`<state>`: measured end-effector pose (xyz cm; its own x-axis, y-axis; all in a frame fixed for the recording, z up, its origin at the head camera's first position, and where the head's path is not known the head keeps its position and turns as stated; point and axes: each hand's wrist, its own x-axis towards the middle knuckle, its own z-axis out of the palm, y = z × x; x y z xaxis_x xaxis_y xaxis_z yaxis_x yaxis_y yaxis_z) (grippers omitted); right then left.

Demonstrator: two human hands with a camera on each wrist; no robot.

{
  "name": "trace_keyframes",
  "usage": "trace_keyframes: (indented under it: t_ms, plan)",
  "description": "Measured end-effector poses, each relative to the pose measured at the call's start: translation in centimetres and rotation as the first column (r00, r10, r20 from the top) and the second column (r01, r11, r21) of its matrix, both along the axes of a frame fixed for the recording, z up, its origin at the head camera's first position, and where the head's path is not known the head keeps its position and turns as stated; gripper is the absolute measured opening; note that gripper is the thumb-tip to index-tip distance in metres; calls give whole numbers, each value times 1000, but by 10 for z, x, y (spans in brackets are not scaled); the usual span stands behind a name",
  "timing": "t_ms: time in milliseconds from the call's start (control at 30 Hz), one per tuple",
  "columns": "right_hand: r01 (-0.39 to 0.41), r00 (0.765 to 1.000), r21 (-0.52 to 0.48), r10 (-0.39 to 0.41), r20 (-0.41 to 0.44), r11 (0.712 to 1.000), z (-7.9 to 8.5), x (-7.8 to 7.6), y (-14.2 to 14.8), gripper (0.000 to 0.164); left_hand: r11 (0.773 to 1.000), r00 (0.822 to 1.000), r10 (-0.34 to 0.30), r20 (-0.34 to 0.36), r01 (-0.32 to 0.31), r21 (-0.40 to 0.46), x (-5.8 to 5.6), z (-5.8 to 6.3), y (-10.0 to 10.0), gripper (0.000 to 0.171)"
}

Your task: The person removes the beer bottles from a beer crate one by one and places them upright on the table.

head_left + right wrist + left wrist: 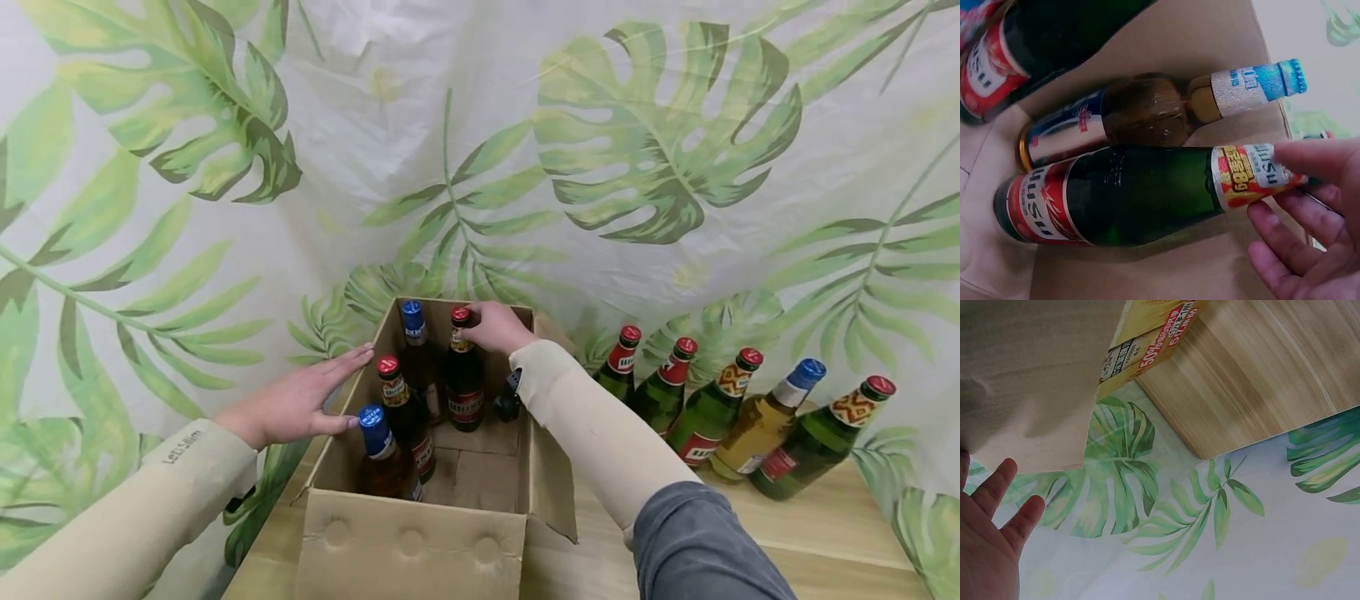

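An open cardboard box (415,543) stands on the table with several beer bottles upright inside. My right hand (502,327) reaches in at the back and pinches a red-capped green beer bottle (465,390) by its neck label, thumb on one side and fingers on the other in the right wrist view. Beside that bottle stands a blue-capped beer bottle (1141,115). Another red-capped bottle (405,417) and a blue-capped one (386,462) stand nearer the front left. With fingers extended, my left hand (300,400) is at the box's left wall, its thumb near the rim.
On the wooden table (600,550) right of the box, several beer bottles stand in a slanting row, including a clear blue-capped one (765,425) and a green red-capped one (813,446). A box flap (553,475) hangs outward on the right. Leaf-printed cloth (480,167) hangs behind.
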<state>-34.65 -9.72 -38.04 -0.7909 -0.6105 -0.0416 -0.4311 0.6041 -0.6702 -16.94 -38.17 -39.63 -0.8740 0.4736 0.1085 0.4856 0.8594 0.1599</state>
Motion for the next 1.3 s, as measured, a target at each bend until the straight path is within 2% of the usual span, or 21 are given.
trace_keyframes:
  t_ms: [167, 300, 500, 633, 800, 933, 1200, 1267, 1300]
  plan:
    - [31, 999, -86, -27, 47, 996, -9, 1, 1, 47, 1000, 1000, 8, 3, -8, 10, 2, -2, 0, 88]
    - [89, 995, -151, -81, 61, 985, -5, 4, 5, 44, 1000, 1000, 5, 7, -5, 12, 1, -3, 0, 88]
    - [89, 994, -221, -101, -42, 971, 28, 17, 18, 39, 1000, 1000, -8, 5, 8, 9, -3, 0, 2, 89]
    - [97, 988, -315, -129, -82, 944, 53, 27, 24, 35, 1000, 1000, 3, 16, -4, 2, -1, 2, 0, 90]
    - [104, 992, -435, -127, -26, 894, 91, 44, 37, 39, 1000, 1000, 12, 21, -12, -10, 2, 2, 1, 90]
    - [129, 990, -528, -137, 25, 839, 125, 53, 52, 42, 1000, 1000, -4, 16, 4, 1, -1, 3, 2, 89]
    - [164, 973, -699, -232, -3, 696, 199, 79, 96, 35, 1000, 1000, -1, 31, 1, -12, 1, 2, 1, 88]
    - [160, 969, -721, -248, -17, 674, 214, 87, 109, 34, 1000, 1000, -7, 18, 7, -4, 0, 2, 2, 87]
    - [152, 966, -724, -255, -34, 672, 220, 90, 116, 34, 1000, 1000, -9, 10, 9, -1, 0, 2, 3, 87]
